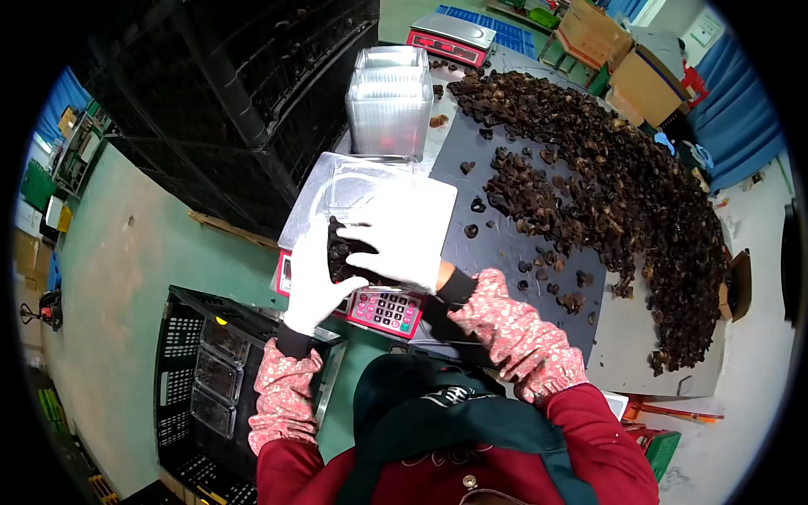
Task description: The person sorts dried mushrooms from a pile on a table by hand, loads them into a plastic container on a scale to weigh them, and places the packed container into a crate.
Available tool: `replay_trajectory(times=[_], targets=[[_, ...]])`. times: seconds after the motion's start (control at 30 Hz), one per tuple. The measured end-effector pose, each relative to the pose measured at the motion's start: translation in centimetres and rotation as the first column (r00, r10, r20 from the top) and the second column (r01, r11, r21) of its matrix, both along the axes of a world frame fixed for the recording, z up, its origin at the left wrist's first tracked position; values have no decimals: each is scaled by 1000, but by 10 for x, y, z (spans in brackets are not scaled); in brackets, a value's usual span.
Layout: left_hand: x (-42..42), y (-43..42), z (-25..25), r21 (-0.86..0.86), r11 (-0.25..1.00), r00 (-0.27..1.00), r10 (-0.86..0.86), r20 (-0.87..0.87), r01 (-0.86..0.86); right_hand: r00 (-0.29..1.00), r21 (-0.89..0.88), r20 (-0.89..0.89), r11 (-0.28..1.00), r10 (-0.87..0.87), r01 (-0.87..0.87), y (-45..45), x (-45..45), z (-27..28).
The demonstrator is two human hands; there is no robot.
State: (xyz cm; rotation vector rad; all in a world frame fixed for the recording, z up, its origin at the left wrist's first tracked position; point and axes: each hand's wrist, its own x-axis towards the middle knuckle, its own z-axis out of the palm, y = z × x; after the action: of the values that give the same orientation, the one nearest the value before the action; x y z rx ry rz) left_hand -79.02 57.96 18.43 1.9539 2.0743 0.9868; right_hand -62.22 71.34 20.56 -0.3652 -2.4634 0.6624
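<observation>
A red and silver weighing scale [433, 210] stands at the table's near left corner. On its plate is a heap of dark wood ear mushrooms [338, 252], apparently in a clear plastic box whose transparent lid [362, 181] lies behind it. My left hand [313, 278], in a white glove, lies along the heap's left side, fingers stretched and thumb apart. From the right, my white-gloved right hand [396, 252] reaches over the heap with its fingers spread, touching the mushrooms. The box's walls are mostly hidden by my hands and glare.
Stacked clear boxes [389, 109] stand behind the scale. Loose wood ears [606, 177] cover much of the table [480, 278]. Tall black crates [219, 101] rise at the left. A black crate [181, 379] below holds several packed boxes. A second scale [450, 40] sits at the back.
</observation>
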Motion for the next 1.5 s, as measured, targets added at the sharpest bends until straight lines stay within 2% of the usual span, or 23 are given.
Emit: replay_trajectory(times=[0.03, 0.13, 0.17, 0.23, 0.3, 0.43, 0.5, 0.53, 0.57, 0.6, 0.63, 0.7, 0.77, 0.83, 0.97, 1.0, 1.03, 1.17, 1.23, 1.3, 1.37, 1.43, 1.5], targets=[[1, 1, 1, 30, 999, 994, -21, -105, 24, 1000, -15, 21, 1000, -18, 19, 1, 8, 9], [10, 4, 14, -8, 1000, 997, -18, -77, 17, 998, -318, -65, 948, -8, -13, 8, 35, 13], [13, 7, 18, -9, 999, 991, -32, -131, 31, 992, -328, -46, 940, -116, 94, 1, 44, 11], [16, 10, 13, 16, 998, 984, -53, -171, 57, 986, -269, -48, 953, -160, 142, -8, 54, -12], [20, 13, 14, -47, 998, 970, -43, -238, 33, 977, 22, 90, 982, -191, 190, -27, 48, -22], [22, 17, 16, -81, 997, 941, -23, -338, -5, 950, -130, -96, 950, -296, 283, -23, 55, -26], [28, 16, 20, 70, 997, 891, 67, -450, -39, 888, -1, -225, 911, -401, 412, -11, 99, -22], [36, 16, 21, 171, 985, 932, 79, -354, -19, 869, 41, -156, 876, -470, 481, -2, 132, -3], [47, 15, 22, 268, 963, 964, 85, -251, -15, 800, 108, -242, 804, -549, 585, 3, 168, -12], [64, 13, 21, 305, 952, 991, 40, -129, 1, 720, -75, -182, 740, -669, 669, 7, 206, -33], [88, 17, 22, 334, 941, 997, -66, 25, 54, 620, -77, -45, 621, -784, 780, 11, 248, -55], [142, 22, 0, 238, 963, 939, -190, 286, 123, 320, 182, 168, 348, -932, 920, 16, 311, -97], [205, 44, -17, 110, 926, 881, -377, 287, 361, 288, 118, 238, 322, -928, 940, 25, 337, -112], [260, 63, -45, -5, 908, 863, -396, 315, 419, 389, 137, 224, 424, -894, 895, 38, 332, -110], [331, 111, -74, -317, 910, 963, -243, 120, 269, 394, 376, 349, 512, -850, 772, 54, 306, -115], [338, 124, -83, -268, 929, 967, -250, 56, 255, 415, 478, 323, 525, -851, 704, 54, 301, -114], [342, 132, -92, -355, 912, 976, -219, 8, 207, 509, 464, 363, 625, -780, 628, 47, 305, -112], [343, 135, -95, -443, 871, 971, -241, -7, 213, 597, 386, 245, 642, -764, 663, 8, 329, -121], [343, 127, -96, -418, 885, 974, -227, -4, 205, 703, 109, 43, 703, -709, 703, -10, 345, -118], [342, 122, -101, -363, 909, 976, -215, 19, 207, 684, 20, -77, 684, -726, 729, -10, 368, -118], [343, 120, -105, -285, 928, 970, -230, 74, 241, 610, -172, 25, 598, -792, 783, 8, 385, -114], [356, 122, -89, -291, 918, 962, -245, 123, 271, 498, -74, 18, 496, -867, 865, 34, 383, -121], [368, 124, -82, -374, 878, 950, -309, 35, 299, 488, -38, 157, 489, -859, 872, 58, 371, -121]])
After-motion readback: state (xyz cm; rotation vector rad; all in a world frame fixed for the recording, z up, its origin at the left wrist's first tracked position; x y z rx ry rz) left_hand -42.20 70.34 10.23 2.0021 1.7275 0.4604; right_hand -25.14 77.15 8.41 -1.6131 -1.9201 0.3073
